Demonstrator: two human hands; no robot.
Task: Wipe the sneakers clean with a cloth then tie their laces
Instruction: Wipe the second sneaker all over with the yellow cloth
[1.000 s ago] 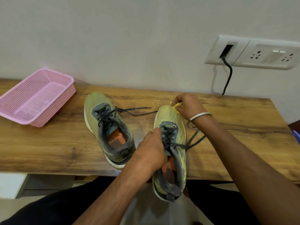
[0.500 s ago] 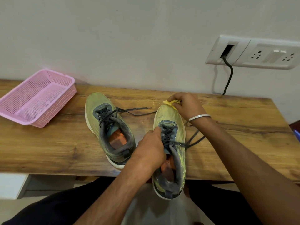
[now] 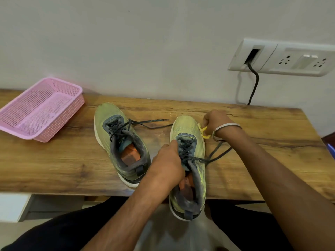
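Two sneakers: both are lying on the wooden table (image 3: 54,160), toes toward the wall, laces untied.
Left sneaker (image 3: 119,142): it is sitting free near the middle of the table, one dark lace end trailing rightward across the wood.
Right sneaker (image 3: 188,160): it is lying with its heel hanging over the near table edge, above your lap.
Your left hand (image 3: 167,163): you are gripping the right sneaker at its collar and tongue, fingers curled round it, thumb by the laces (image 3: 186,151).
Your right hand (image 3: 214,121): you are clutching the yellow cloth (image 3: 204,130) in curled fingers and pressing it to the outer side of the right sneaker's toe.
Bangle (image 3: 226,127): it is sitting on your right wrist.
Loose lace: it is looping out on the table just beside that wrist.
Pink basket (image 3: 41,107): it is resting at the far left, well apart from the sneakers.
Wall socket panel (image 3: 282,58): a black cable (image 3: 253,84) is hanging from it down behind the table.
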